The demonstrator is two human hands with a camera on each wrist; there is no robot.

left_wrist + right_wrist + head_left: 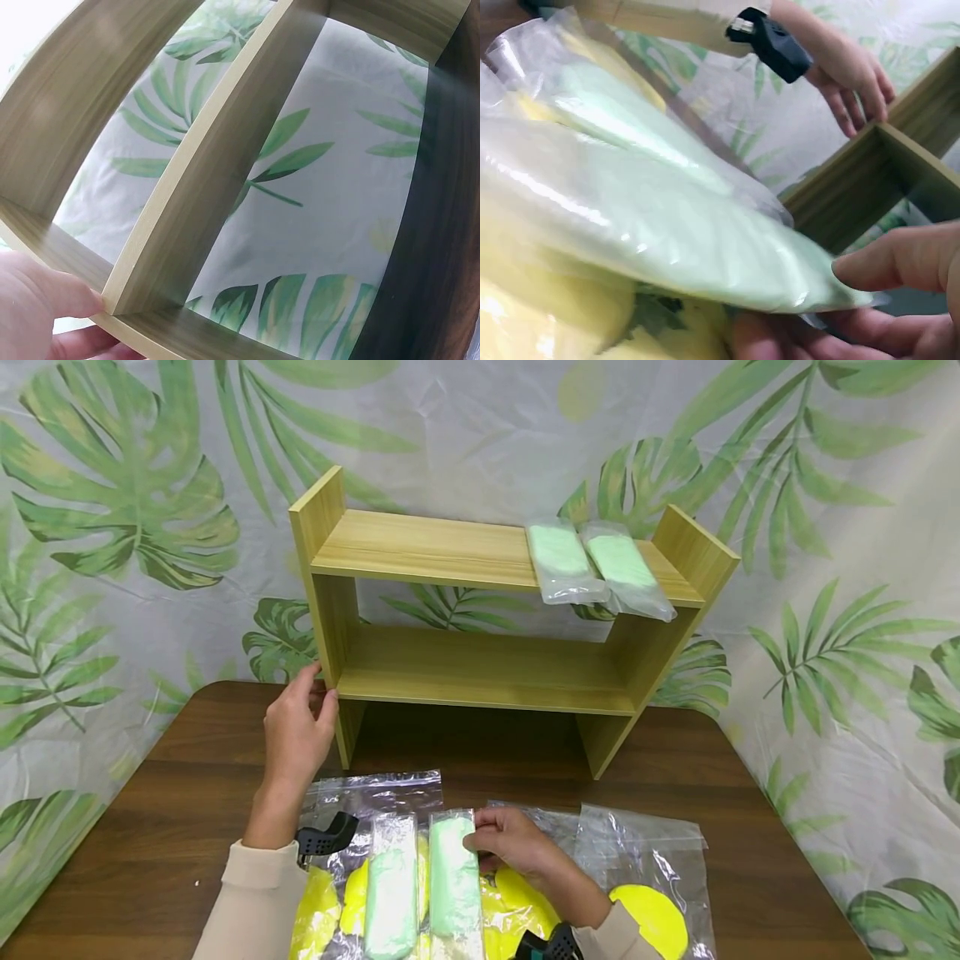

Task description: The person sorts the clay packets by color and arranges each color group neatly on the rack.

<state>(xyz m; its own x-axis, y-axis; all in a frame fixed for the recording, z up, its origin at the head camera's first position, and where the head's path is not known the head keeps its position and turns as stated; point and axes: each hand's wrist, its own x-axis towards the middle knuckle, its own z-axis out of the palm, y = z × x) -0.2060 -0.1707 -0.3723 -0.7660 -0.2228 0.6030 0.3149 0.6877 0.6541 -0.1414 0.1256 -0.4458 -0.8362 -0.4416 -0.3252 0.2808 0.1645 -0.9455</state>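
My left hand (300, 727) grips the left side panel of a small wooden shelf (480, 664). In the left wrist view its thumb (75, 294) presses the panel's front edge beside the middle board, the fingers lying along the outer side. At the table's front, my right hand (525, 852) pinches the far end of a clear packet of pale green soft material (453, 877), thumb on top and fingers beneath. The right wrist view shows this packet (682, 217) tilted over yellow bags. Another pale green packet (392, 902) lies just left of it.
Two similar green packets, one left (558, 552) and one right (624, 560), lie on the shelf's top board, overhanging its front edge. Clear zip bags holding yellow pieces (648, 918) spread across the brown table (195, 827). A leaf-patterned cloth (480, 435) hangs behind the shelf.
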